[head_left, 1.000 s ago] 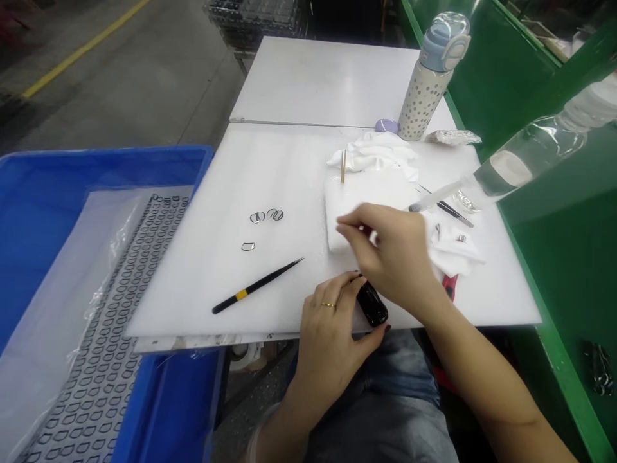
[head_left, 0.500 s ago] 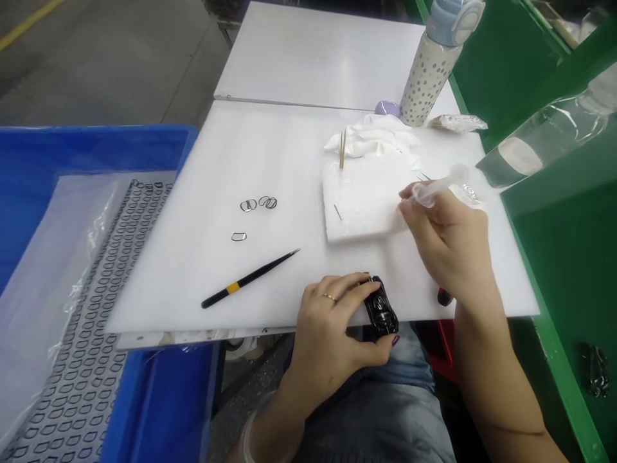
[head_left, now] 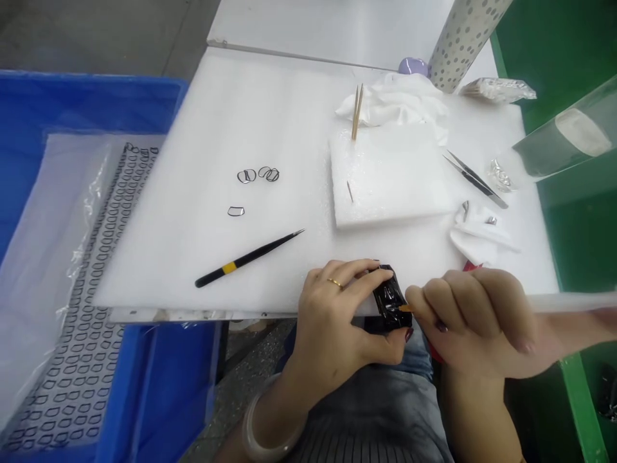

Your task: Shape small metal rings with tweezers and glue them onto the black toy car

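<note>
- Left hand: at the near edge of the foam sheet, closed on the black part. The fingers lie over its top and the thumb presses from below, with a gold ring on one finger and a pale bangle at the wrist.
- Black part: small, glossy, oblong and dark all over. It juts out of the left hand's grip toward the right hand, over the sheet's front edge.
- Right hand: just beside the part, fingers curled tight around a dropper. The dropper is translucent and blurred along its length, and its orange tip touches the part's right end.
- Black tweezers: yellow band, lying aslant on the sheet, left of the hands and apart from them.
- Wire loops: one alone, three more clustered just beyond.
- Foam block: white, behind the hands, with wooden sticks standing upright at its far edge.
- Silver tweezers: right of the block.
- Dotted bottle: far right corner.
- Blue crate: left of the sheet.
</note>
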`<state>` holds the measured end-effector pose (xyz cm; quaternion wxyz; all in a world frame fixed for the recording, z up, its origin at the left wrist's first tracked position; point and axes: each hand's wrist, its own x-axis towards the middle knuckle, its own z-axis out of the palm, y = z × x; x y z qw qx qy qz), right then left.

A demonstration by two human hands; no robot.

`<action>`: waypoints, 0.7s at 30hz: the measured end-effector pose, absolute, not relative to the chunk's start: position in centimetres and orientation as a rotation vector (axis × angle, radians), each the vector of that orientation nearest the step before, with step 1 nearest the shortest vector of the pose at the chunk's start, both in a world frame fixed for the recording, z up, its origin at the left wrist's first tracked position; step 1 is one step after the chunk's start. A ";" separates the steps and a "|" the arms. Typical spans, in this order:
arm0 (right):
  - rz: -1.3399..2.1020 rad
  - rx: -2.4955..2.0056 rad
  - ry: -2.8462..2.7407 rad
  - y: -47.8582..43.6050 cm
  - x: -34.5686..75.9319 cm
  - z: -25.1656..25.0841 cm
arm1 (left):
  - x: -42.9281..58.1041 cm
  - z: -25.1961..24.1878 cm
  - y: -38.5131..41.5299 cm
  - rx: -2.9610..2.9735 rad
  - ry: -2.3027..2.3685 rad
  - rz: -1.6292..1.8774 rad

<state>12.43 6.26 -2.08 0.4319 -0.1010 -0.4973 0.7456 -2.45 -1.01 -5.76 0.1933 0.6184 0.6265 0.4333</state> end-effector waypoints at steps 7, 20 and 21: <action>2.036 -0.219 -0.797 5.7 12.8 -3.5 | -2.4 -5.9 -1.0 1.732 1.766 1.229; 2.094 -0.227 -0.846 5.7 13.5 -3.9 | -2.5 -5.9 -1.0 1.749 1.764 1.211; 2.108 -0.198 -0.856 5.7 13.5 -4.0 | -2.5 -5.9 -1.1 1.748 1.766 1.211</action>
